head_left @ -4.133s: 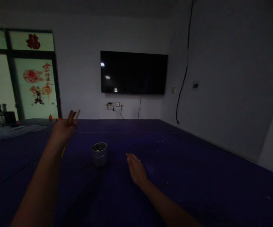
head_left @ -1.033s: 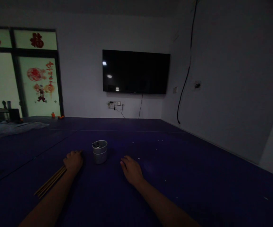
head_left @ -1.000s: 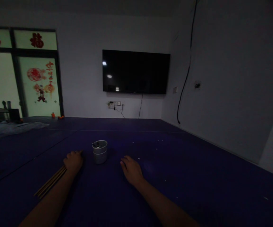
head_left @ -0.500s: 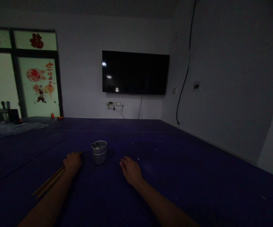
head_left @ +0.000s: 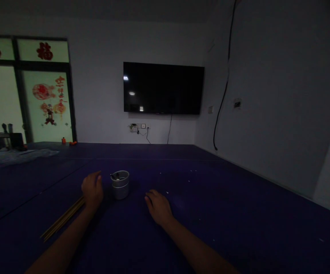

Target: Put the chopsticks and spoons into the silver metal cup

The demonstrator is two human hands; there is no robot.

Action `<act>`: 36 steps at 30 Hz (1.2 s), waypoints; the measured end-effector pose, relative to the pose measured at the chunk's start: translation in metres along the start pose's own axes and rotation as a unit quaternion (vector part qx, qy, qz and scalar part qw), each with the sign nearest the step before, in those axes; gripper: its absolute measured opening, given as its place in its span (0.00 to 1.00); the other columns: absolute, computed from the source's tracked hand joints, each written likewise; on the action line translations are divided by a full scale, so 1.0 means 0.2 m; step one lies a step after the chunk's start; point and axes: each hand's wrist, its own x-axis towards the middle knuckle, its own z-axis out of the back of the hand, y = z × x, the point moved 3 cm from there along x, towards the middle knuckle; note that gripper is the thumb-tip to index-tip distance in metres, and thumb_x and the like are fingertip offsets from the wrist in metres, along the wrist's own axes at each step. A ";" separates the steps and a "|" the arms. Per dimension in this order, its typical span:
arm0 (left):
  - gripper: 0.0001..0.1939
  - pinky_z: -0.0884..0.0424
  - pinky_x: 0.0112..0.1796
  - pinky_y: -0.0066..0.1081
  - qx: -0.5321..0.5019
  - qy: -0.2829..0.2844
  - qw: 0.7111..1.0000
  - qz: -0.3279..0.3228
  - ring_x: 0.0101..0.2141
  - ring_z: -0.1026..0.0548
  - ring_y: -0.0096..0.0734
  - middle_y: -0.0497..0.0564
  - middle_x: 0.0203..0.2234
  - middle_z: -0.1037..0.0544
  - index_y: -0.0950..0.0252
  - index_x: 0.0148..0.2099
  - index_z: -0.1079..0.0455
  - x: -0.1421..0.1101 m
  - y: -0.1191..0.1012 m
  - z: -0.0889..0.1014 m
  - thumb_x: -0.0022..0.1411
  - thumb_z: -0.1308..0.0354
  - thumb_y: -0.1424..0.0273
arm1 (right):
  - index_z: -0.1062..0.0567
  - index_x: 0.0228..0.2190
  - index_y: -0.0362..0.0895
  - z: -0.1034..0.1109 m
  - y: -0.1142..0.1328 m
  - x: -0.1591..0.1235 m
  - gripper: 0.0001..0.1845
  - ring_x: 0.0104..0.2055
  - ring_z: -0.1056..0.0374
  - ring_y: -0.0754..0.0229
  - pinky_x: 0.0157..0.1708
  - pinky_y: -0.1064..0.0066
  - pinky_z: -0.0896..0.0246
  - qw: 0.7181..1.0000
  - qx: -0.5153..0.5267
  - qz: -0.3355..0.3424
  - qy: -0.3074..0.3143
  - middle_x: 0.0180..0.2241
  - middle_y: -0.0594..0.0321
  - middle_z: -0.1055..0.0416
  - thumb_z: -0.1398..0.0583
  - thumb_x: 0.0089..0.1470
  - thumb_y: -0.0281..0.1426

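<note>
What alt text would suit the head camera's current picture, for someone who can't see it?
Two bare hands at a dark purple surface: the left by thin sticks, the right palm down, a grey cup between them. Behind, a dark television hangs on a pale wall, with a red-decorated door to its left.

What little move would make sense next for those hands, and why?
Perhaps firm up the left hand around the thin sticks before shifting them. One end of the bundle disappears at that hand, and its grip can't be made out. The grey cup stands close beside it, so loose sticks might knock it.
</note>
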 end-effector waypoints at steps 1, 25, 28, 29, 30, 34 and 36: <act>0.21 0.38 0.43 0.41 -0.039 -0.006 0.999 -0.019 0.42 0.32 0.41 0.58 0.39 0.28 0.67 0.46 0.35 -0.01 -0.03 0.00 0.61 0.63 0.63 | 0.30 0.46 0.45 0.00 0.00 0.00 0.22 0.49 0.37 0.56 0.49 0.64 0.45 1.000 0.000 -0.001 0.001 0.48 0.55 0.33 0.57 0.60 0.38; 0.17 0.40 0.49 0.41 -0.166 0.105 0.980 -0.004 0.46 0.34 0.38 0.53 0.41 0.27 0.63 0.40 0.31 -0.08 -0.21 -0.09 0.57 0.54 0.58 | 0.31 0.47 0.45 -0.01 -0.01 0.00 0.22 0.50 0.38 0.56 0.49 0.64 0.45 1.000 -0.001 -0.002 0.011 0.49 0.56 0.34 0.57 0.60 0.37; 0.16 0.41 0.50 0.42 -0.152 0.106 0.983 -0.011 0.45 0.33 0.39 0.53 0.40 0.27 0.63 0.38 0.31 -0.08 -0.21 -0.09 0.57 0.53 0.58 | 0.30 0.47 0.45 0.00 0.00 0.00 0.22 0.50 0.37 0.56 0.49 0.65 0.45 1.000 -0.001 0.002 0.009 0.49 0.56 0.34 0.57 0.60 0.37; 0.16 0.42 0.50 0.42 -0.149 0.107 0.983 -0.012 0.46 0.33 0.39 0.53 0.40 0.27 0.62 0.37 0.31 -0.08 -0.21 -0.08 0.57 0.53 0.58 | 0.30 0.47 0.45 0.00 0.00 0.00 0.22 0.50 0.37 0.57 0.49 0.65 0.45 1.000 -0.001 0.003 0.009 0.48 0.56 0.34 0.57 0.60 0.37; 0.15 0.42 0.50 0.42 -0.147 0.109 0.983 -0.011 0.46 0.33 0.39 0.53 0.40 0.27 0.62 0.37 0.31 -0.08 -0.21 -0.08 0.57 0.53 0.59 | 0.30 0.47 0.45 0.00 0.00 0.00 0.22 0.50 0.37 0.57 0.49 0.65 0.45 1.000 -0.001 0.004 0.010 0.48 0.56 0.34 0.57 0.60 0.37; 0.13 0.42 0.51 0.42 -0.141 0.116 0.983 -0.008 0.46 0.33 0.39 0.52 0.41 0.27 0.61 0.37 0.32 -0.07 -0.22 -0.08 0.57 0.53 0.60 | 0.31 0.47 0.46 0.00 0.00 0.00 0.22 0.50 0.37 0.57 0.49 0.65 0.45 1.000 0.000 0.000 0.015 0.49 0.57 0.33 0.57 0.60 0.37; 0.13 0.42 0.51 0.42 -0.145 0.118 0.982 -0.015 0.47 0.34 0.39 0.52 0.42 0.26 0.61 0.38 0.31 -0.07 -0.22 -0.08 0.57 0.53 0.61 | 0.31 0.47 0.46 -0.01 -0.01 0.00 0.22 0.50 0.38 0.57 0.49 0.65 0.45 1.000 0.002 -0.001 0.016 0.49 0.57 0.34 0.57 0.60 0.37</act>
